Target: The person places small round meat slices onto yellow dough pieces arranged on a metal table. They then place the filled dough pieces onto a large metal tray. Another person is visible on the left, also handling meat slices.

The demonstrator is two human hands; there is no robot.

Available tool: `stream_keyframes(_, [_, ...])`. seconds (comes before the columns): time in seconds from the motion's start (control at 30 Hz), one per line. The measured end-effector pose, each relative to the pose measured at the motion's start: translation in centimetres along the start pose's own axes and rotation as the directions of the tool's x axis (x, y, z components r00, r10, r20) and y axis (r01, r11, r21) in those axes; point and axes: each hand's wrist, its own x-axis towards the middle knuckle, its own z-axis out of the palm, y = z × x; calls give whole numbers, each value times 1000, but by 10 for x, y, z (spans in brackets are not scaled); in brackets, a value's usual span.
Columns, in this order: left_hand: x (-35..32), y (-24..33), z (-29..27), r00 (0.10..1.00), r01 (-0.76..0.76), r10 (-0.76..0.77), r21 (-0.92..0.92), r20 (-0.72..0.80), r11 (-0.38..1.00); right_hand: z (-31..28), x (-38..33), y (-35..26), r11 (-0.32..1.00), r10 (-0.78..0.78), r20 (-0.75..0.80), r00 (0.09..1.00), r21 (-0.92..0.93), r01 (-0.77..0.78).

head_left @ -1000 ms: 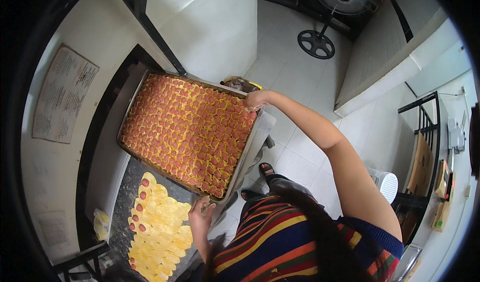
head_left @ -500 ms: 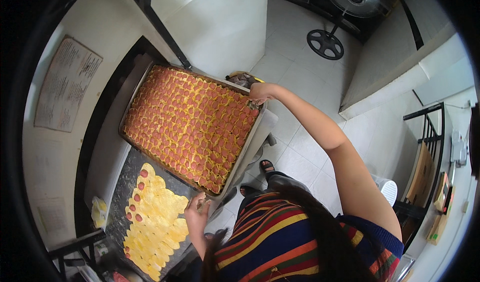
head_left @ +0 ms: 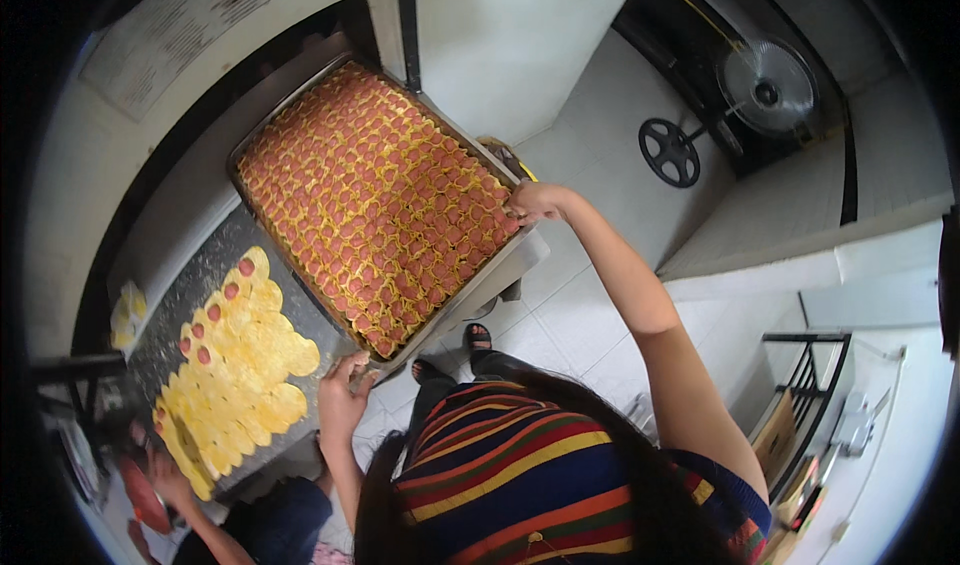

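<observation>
Spanning the far part of a dark, flour-dusted worktop (head_left: 215,253), one rectangular metal tray (head_left: 447,125) is seen, packed with pink sausage rounds (head_left: 380,200) ringed in crinkly yellow dough, too many to count. Right corner is clamped by right hand (head_left: 538,203), fingers bent over. Left hand (head_left: 343,390) is placed at near corner; whether metal is gripped cannot be told. Alongside, one sheet of overlapping dough discs (head_left: 245,340) is laid, five loose rounds (head_left: 214,313) set toward its far end. One co-worker's hand (head_left: 168,478) is seen near its lower edge.
</observation>
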Motion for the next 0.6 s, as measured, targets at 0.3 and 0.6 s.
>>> stream_keyframes(0.3, [-13, 10, 0, 994, 98, -98, -11, -54, 995, -21, -40, -61, 971, 231, -180, 956, 107, -214])
stream_keyframes(0.6, [-24, 18, 7, 979, 187, -187, -4, -86, 982, -1, -43, -71, 942, 307, -82, 948, 165, -291])
